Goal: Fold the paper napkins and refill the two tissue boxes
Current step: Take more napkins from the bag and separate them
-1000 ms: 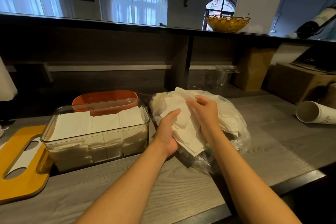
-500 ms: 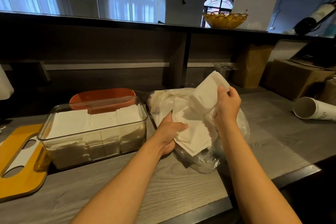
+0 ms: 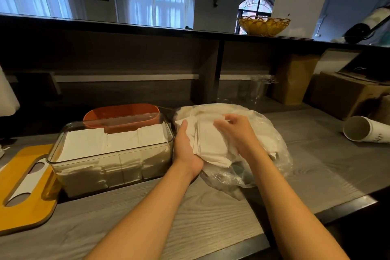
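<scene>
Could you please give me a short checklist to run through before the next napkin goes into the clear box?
1. Left hand supports the napkin stack from below: ok.
2. Right hand has separated a single napkin: cannot tell, blurred.
3. Clear tissue box is open on top: ok.
4. Room left in the clear box: not ok, napkins reach near the rim.
5. Orange box behind is reachable: cannot tell, partly hidden.
6. Yellow lid lies off to the side: ok.

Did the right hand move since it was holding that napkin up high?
Yes. The right hand came back down onto the napkin stack over the plastic bag, nearer the clear tissue box than half a second ago.
</scene>
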{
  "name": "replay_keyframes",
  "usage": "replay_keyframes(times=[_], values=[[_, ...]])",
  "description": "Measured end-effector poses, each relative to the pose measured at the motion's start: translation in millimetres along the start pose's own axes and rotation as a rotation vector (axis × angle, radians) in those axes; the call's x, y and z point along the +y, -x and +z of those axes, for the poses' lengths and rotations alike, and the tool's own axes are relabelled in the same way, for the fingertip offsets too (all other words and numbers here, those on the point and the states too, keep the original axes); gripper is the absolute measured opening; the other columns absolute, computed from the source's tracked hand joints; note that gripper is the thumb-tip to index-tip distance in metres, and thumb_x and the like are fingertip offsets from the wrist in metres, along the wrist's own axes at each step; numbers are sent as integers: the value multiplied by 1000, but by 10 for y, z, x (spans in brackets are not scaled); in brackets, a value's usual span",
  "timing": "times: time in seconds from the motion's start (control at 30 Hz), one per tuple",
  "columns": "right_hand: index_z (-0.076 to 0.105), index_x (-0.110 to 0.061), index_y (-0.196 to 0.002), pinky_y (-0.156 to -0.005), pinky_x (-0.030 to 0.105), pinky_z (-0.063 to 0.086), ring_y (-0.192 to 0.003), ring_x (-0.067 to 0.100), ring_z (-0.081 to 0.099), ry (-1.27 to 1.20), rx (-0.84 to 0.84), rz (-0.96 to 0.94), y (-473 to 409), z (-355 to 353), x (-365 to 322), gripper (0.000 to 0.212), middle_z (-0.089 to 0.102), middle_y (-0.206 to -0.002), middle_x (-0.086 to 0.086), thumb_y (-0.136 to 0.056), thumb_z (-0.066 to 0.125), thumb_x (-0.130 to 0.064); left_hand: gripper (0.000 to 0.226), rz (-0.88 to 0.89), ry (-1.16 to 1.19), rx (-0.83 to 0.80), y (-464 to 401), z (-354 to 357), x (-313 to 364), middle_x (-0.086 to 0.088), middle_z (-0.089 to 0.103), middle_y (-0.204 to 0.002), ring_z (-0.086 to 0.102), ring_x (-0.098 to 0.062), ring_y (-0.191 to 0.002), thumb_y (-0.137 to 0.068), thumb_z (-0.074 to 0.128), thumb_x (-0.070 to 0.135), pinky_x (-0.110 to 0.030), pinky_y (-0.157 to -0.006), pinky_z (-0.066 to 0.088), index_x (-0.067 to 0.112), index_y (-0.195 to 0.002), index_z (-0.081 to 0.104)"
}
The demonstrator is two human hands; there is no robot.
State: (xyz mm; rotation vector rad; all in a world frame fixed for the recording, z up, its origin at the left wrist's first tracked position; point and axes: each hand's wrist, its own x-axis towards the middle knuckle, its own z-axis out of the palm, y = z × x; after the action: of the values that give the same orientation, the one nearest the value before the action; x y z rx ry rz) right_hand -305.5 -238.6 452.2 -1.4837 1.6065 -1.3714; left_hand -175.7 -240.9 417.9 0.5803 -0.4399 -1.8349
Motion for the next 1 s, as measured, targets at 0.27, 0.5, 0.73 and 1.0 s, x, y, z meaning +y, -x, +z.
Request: replay_keyframes(times=[0.27, 0.5, 0.73, 1.0], values=[[73, -25, -90, -63, 25, 53, -81, 16, 66, -37, -60, 178, 37, -194, -76, 14, 72, -91, 0, -93, 68, -37, 37, 97, -210, 97, -15, 13, -34, -10, 65, -116, 65, -29, -97, -99, 51, -4, -43, -74, 56, 21, -125, 54], [73, -17, -82, -62, 23, 50, -77, 14, 62, -121, 88, 183, 28, -312, -117, 7, 70, -89, 2, -89, 72, -14, 38, 146, -72, 171, -106, -39, -21, -16, 65, -123, 65, -31, -95, -97, 53, -4, -41, -71, 55, 16, -129, 54], [69, -19, -93, -78, 35, 53, -89, 18, 66, -515, 224, 210, 46, -220, -252, 4, 71, -93, 3, -93, 66, -15, 32, 101, -24, 146, -83, -4, -44, -13, 73, -117, 68, -35, -108, -99, 58, 29, -47, -87, 57, 19, -129, 64], [62, -11, -86, -49, 25, 42, -65, 17, 50, -83, -5, 319, 150, 127, -192, 12, 55, -77, 6, -97, 60, -16, 41, 141, -101, 135, -89, -5, -61, -12, 72, -120, 68, -34, -111, -95, 63, 32, -55, -100, 52, 20, -134, 59]])
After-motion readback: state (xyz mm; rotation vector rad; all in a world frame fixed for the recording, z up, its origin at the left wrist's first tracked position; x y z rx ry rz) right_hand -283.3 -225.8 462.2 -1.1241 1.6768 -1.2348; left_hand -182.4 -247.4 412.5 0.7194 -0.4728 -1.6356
